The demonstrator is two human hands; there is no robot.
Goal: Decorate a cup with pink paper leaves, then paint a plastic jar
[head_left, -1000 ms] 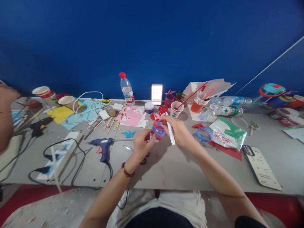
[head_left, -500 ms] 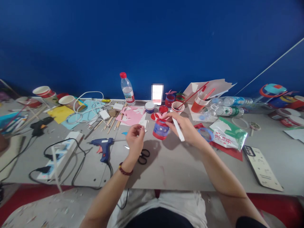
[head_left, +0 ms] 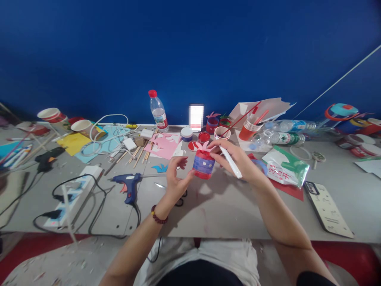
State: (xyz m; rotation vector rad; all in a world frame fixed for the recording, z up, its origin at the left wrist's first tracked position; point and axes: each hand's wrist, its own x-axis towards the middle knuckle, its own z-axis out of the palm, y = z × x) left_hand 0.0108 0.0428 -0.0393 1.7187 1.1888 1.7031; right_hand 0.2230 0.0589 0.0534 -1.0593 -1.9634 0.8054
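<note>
Pot (head_left: 201, 162), red at top and base with a purple band, sits between the person's hands in front of the torso; from where I stand, its base appears lifted off the tabletop (head_left: 226, 214), though contact is hard to rule out. Right hand (head_left: 218, 155): closed, fingertips pinching the pot's upper right edge, a white pen-like stick (head_left: 231, 162) lying across the same hand. Left hand (head_left: 177, 174): empty, fingers loosely bent, thumb at the pot's left side; cannot tell if it touches. Progress, as judged: colouring looks done, 2 pale dots are on the band, and a pink leafy crown (head_left: 203, 146) stands at the rim. Whether the crown is fixed is not visible. For comparison, 2 crowned pots stand behind, a red-and-purple pot (head_left: 212, 126) and a green pot (head_left: 225, 120), so this 1 seems well advanced. Any remaining work is unclear; a blue cutout (head_left: 160, 168) lies loose near the left hand, with scissors (head_left: 160, 185) partly under that hand and a glue gun (head_left: 131, 184) further left.
</note>
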